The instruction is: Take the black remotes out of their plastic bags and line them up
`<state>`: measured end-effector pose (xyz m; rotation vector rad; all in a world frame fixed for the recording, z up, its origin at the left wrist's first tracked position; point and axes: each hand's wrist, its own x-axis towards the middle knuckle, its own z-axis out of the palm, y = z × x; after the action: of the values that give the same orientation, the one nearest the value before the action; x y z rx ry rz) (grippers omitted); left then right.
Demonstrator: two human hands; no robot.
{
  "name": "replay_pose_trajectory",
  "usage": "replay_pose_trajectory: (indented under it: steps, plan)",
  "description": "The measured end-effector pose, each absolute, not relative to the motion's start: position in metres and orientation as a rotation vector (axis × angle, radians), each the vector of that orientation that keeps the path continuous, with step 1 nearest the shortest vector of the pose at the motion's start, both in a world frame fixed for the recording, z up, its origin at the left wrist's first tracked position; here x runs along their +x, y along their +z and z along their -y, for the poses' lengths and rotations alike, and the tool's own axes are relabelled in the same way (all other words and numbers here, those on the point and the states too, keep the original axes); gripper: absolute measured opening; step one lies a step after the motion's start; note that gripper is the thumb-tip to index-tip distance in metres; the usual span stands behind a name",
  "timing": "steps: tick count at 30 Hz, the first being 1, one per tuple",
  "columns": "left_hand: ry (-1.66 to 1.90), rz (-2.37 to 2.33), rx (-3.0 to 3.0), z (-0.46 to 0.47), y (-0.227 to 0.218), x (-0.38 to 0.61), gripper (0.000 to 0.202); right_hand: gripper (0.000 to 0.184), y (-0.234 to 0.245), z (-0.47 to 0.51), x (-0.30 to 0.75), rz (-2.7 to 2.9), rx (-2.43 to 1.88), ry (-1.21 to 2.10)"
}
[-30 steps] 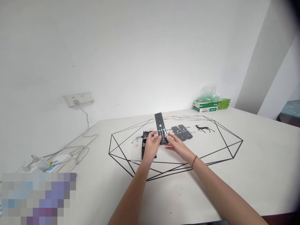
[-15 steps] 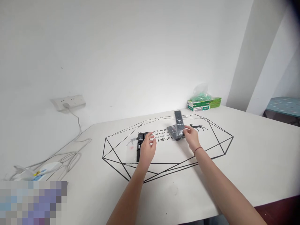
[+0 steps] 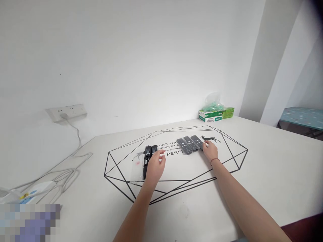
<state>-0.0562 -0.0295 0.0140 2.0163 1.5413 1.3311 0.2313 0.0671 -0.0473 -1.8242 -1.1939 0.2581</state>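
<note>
Three dark remote controls lie side by side, buttons up, on the table. My right hand has its fingers on the lower end of the rightmost remote control, which lies beside the middle one and the left one. My left hand hovers with fingers apart and holds nothing. Under and beside it lie two black remote controls, back side up, one at the left and the other partly hidden by the hand. A clear plastic bag lies left of them.
The white table bears printed black lines, lettering and a deer. Green-and-white boxes with a plastic bag on top stand at the back right. Cables and a power strip lie at the left, below a wall socket.
My right hand has lowered the raised remote control onto the table, to the right of the others in the row. My left hand stays by the black remotes. The view has shifted slightly.
</note>
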Motion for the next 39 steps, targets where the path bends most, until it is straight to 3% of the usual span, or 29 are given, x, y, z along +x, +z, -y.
replay_pose_trajectory:
  steps: [13, 18, 21, 23, 28, 29, 36, 39]
  plan:
    - [1.281, -1.647, 2.019, 0.029, 0.021, -0.063, 0.023, 0.034, -0.044, -0.065, 0.232, 1.428, -1.827, 0.337]
    - [1.261, -1.866, 1.933, 0.026, 0.028, -0.081, 0.025, 0.041, -0.031, -0.053, 0.218, 1.290, -1.857, 0.127]
    - [1.242, -2.004, 1.856, 0.022, 0.029, -0.098, 0.028, 0.036, -0.021, -0.035, 0.182, 1.452, -1.629, -0.022]
    - [1.207, -2.067, 1.822, 0.019, 0.027, -0.108, 0.028, 0.035, -0.020, -0.017, 0.146, 1.751, -1.380, 0.068]
    - [1.010, -2.186, 1.811, 0.016, 0.020, -0.118, 0.027, 0.072, -0.030, 0.021, 0.055, 2.381, -0.941, 0.193]
    - [0.968, -2.192, 1.834, 0.015, 0.019, -0.117, 0.026, 0.072, -0.031, 0.023, 0.044, 2.410, -0.958, 0.183]
    - [0.734, -2.233, 1.966, 0.013, 0.014, -0.108, 0.028, 0.051, -0.025, 0.015, 0.028, 2.429, -1.085, 0.175]
    - [0.632, -2.330, 1.977, 0.014, 0.013, -0.102, 0.030, 0.050, -0.023, 0.023, 0.035, 2.454, -1.044, 0.174]
